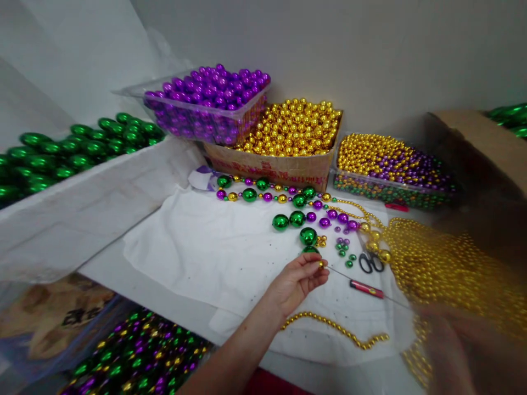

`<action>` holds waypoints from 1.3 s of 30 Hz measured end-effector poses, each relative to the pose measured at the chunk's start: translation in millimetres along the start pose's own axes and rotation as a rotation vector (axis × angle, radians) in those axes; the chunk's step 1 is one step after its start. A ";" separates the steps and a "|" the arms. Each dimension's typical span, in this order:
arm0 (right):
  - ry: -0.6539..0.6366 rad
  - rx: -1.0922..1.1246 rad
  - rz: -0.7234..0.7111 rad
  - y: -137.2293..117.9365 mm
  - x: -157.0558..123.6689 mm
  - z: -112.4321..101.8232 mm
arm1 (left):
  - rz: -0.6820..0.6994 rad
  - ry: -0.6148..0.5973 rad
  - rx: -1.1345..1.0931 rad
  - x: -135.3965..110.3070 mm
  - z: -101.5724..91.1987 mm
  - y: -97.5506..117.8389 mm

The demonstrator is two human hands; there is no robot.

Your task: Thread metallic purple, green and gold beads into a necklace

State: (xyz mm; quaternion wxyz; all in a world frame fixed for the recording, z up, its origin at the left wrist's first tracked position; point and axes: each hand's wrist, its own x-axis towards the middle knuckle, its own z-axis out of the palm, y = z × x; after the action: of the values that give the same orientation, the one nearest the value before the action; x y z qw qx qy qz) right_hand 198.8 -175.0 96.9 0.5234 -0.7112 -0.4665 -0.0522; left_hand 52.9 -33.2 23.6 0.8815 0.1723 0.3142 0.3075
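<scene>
My left hand [302, 277] is over the white cloth, thumb and fingertips closed on a small gold bead [321, 265]. A thin line, thread or wire, runs from these fingertips toward a red-handled tool [366, 289] and continues on its far side toward my right hand [461, 345]. That hand is smeared by motion at the lower right, its fingers unreadable. Near the left fingertips lie large green beads [308, 236], a small cluster of gold beads [321, 241], and loose purple beads [325, 223]. Black-handled scissors [371, 262] rest to the right. A gold bead strand [329, 321] curves below the hand.
Behind stand a clear tub [197, 104] of purple beads, a cardboard box [267, 164] of gold beads and a tray [395, 192] of mixed small beads. A bead necklace [249, 195] lies before them. Gold strands [444, 269] heap at right; a white box [82, 203] stands left.
</scene>
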 end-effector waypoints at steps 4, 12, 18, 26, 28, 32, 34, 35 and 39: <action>0.017 -0.063 -0.046 -8.8 2.6 -3.4 | -0.008 -0.004 0.007 1.8 -0.3 -1.0; -0.022 -0.099 -0.032 -10.4 6.1 -3.4 | -0.005 -0.023 0.018 0.5 0.4 -1.5; -0.040 0.081 0.007 -13.0 -6.8 12.8 | -0.029 -0.009 -0.038 -1.4 6.4 -3.9; -0.341 0.062 -0.007 28.8 -26.1 47.4 | -0.032 -0.109 -0.038 -3.5 28.4 -24.6; -0.447 0.013 0.085 40.2 -25.7 44.6 | 0.055 -0.077 0.140 -2.4 31.0 -26.6; -0.535 -0.080 0.146 50.2 -18.8 36.5 | 0.300 -0.078 0.567 -2.3 34.5 -25.6; -0.542 0.011 0.216 49.9 -15.6 37.4 | 0.400 -0.126 0.704 -2.9 36.8 -23.9; -0.558 0.085 0.281 49.4 -14.7 39.1 | 0.429 -0.143 0.743 -2.9 37.9 -22.8; -0.502 0.356 0.601 50.6 -15.1 46.4 | 0.432 -0.176 0.771 1.9 39.4 -17.1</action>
State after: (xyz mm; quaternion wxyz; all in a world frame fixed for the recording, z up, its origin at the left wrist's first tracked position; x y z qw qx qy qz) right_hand 207.5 -148.3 32.4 0.5002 -0.7045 -0.3534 0.3586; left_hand 87.5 -49.1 43.5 0.6917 0.5755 0.2863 0.3292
